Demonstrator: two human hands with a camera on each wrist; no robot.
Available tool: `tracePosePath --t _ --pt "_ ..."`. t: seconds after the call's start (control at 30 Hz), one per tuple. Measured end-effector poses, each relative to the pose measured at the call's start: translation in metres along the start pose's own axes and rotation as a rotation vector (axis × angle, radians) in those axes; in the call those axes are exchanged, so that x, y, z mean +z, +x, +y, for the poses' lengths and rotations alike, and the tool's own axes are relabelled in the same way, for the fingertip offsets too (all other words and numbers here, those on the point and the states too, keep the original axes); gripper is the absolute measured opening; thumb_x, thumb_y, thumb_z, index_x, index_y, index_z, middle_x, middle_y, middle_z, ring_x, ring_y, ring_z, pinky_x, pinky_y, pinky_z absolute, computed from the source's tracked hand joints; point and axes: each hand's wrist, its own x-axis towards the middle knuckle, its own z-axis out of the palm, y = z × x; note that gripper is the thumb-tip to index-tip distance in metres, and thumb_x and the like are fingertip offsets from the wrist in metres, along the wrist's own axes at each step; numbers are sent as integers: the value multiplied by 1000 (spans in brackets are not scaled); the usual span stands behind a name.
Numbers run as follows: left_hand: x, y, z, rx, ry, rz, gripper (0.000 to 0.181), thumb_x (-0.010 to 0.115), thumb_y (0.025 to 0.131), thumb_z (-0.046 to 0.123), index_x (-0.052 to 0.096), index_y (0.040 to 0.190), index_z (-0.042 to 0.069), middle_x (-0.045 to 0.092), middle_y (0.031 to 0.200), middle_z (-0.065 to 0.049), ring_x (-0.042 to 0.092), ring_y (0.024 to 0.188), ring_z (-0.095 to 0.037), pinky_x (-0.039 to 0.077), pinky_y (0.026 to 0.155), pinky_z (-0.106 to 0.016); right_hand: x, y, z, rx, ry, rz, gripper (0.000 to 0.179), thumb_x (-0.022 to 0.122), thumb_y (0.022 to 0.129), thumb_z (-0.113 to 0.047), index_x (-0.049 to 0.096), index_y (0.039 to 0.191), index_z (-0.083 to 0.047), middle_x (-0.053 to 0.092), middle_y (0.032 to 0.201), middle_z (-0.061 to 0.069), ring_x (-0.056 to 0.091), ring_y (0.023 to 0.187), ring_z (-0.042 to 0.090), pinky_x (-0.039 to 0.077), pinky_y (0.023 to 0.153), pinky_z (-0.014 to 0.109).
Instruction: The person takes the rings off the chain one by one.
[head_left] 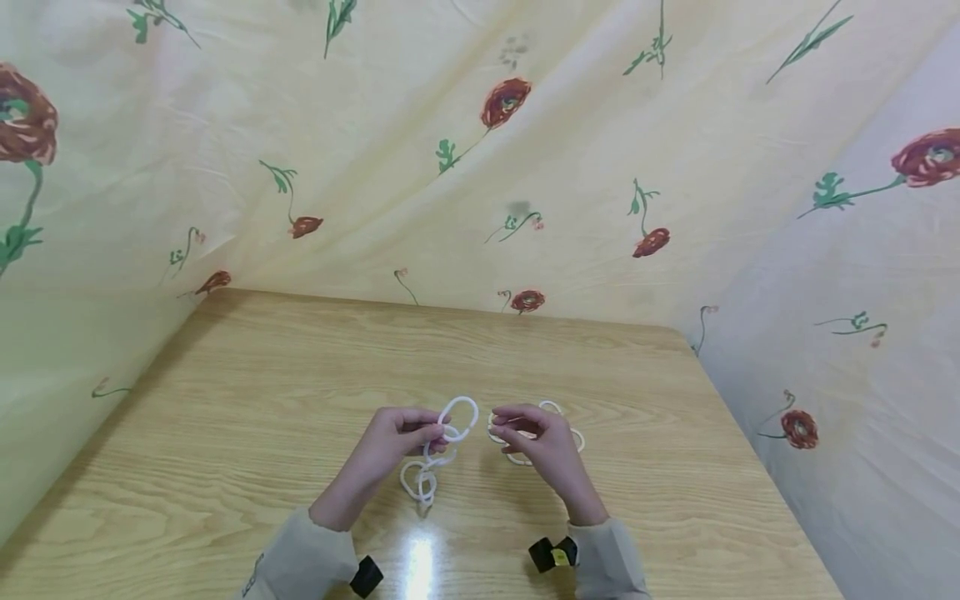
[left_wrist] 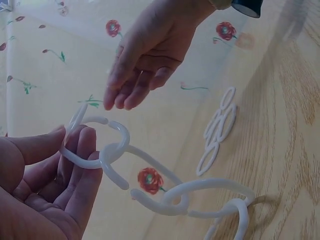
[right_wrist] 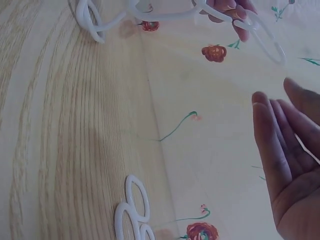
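My left hand [head_left: 397, 437] pinches one white plastic chain link between thumb and fingers. From it hangs a short chain of linked rings [left_wrist: 215, 183], several of them C-shaped with a small gap; its lower rings reach down to the table. The pinched link [head_left: 476, 414] stands up above the fingertips. Just to the right is my right hand [head_left: 551, 446], its fingers loosely bent and nothing between them, as the right wrist view shows of the palm [right_wrist: 295, 200]. Loose white links [right_wrist: 120, 215] lie on the table beyond the right hand, partly hidden by it in the head view.
The wooden table [head_left: 300, 358] spreads around both hands. A pale cloth with red flowers [head_left: 375, 150] hangs behind the table and along both sides. Black wrist devices [head_left: 367, 577] sit at both sleeves.
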Motion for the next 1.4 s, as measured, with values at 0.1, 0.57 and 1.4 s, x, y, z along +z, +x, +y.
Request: tracePosePath --t 0.1,0.57,1.4 --pt "0 -1 0 8 19 -7 32 59 93 0 56 117 -21 72 97 -20 67 75 -4 60 75 -22 1 -1 1 -64 18 -46 32 69 88 -6 63 115 10 64 107 31 68 87 3 62 69 28" --pt "1 -1 -1 40 49 -75 32 60 93 2 57 116 -21 71 94 -22 66 74 -3 59 71 -17 7 -2 -3 -127 -6 -82 38 70 86 -5 62 121 6 63 111 28 66 91 0 62 72 28" --pt "-4 -3 -1 17 148 -203 26 59 94 3 63 111 -16 72 90 -18 65 74 -6 59 70 -19 7 -4 -3 -145 -79 -302 44 71 88 -13 59 129 -1 69 105 20 69 94 25 61 71 28"
